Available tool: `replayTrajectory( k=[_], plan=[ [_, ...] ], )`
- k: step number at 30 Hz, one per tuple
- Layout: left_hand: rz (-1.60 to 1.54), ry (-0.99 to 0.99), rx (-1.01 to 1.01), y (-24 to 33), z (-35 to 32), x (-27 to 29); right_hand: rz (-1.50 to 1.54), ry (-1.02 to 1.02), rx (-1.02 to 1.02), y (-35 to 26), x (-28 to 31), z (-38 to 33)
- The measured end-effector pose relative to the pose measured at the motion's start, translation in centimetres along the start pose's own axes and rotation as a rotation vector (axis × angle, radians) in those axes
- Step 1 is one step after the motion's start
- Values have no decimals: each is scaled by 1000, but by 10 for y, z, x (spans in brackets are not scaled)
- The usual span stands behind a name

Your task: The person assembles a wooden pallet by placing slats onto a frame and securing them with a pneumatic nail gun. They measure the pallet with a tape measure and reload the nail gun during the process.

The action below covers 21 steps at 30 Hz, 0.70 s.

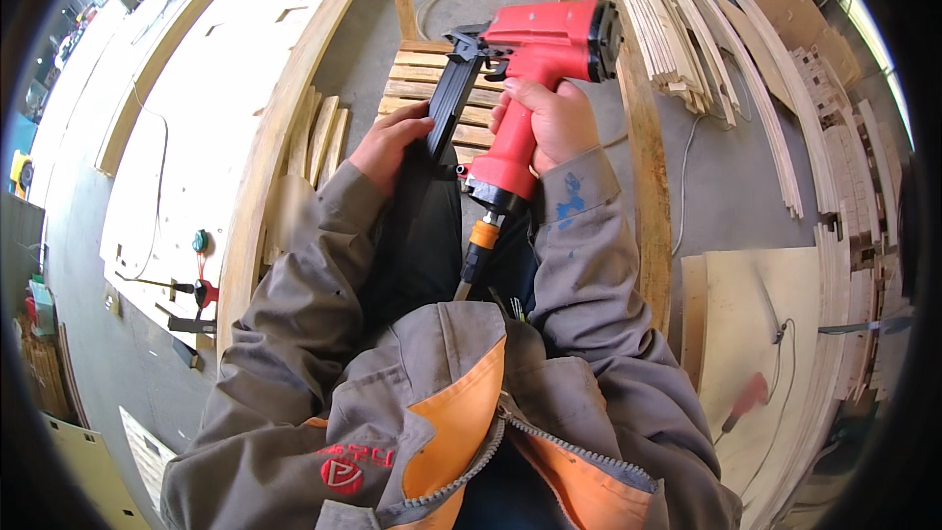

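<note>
At the far left, the picture's dark rim cuts off the pale, flat plywood panels (pixel 186 128) lying on the grey floor, and a thin cable on them is hard to follow. The left hand (pixel 391 142) rests its fingers on the long black metal magazine (pixel 446 103); its fingertips are hidden behind the magazine, so how tightly they close cannot be told. The red plastic-bodied pneumatic nail gun (pixel 549 49) is held up in front of the chest, above a slatted raw-wood pallet (pixel 422 79). Its handle runs steeply from the orange hose fitting (pixel 481 236) up to the blocky head, which lies crosswise with its black cap facing right. The right hand (pixel 549 123) is clamped around the handle. Further right lie bundles of thin curved wooden strips (pixel 687 49), blurring toward the rim.
</note>
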State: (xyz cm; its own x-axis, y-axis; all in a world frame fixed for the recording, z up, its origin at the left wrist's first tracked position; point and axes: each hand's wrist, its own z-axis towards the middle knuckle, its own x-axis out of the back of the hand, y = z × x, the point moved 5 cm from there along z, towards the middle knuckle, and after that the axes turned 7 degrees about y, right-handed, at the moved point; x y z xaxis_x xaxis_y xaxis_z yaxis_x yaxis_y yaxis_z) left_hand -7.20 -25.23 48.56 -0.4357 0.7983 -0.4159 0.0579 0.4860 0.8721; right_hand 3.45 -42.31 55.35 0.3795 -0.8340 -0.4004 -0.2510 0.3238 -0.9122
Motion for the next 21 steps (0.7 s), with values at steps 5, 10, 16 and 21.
replayTrajectory(
  k=[5, 10, 16, 21],
  plan=[
    [123, 63, -91, -13, 9, 12, 22, 59, -51, 16, 10, -1],
    [225, 92, -102, -11, 4, 13, 84, 98, -103, 35, 21, -4],
    [311, 125, -138, -10, 1, 11, 210, 75, -149, 57, 39, 8],
    [321, 119, -184, -20, 10, 19, 228, 56, -191, 63, 36, 10]
  ],
)
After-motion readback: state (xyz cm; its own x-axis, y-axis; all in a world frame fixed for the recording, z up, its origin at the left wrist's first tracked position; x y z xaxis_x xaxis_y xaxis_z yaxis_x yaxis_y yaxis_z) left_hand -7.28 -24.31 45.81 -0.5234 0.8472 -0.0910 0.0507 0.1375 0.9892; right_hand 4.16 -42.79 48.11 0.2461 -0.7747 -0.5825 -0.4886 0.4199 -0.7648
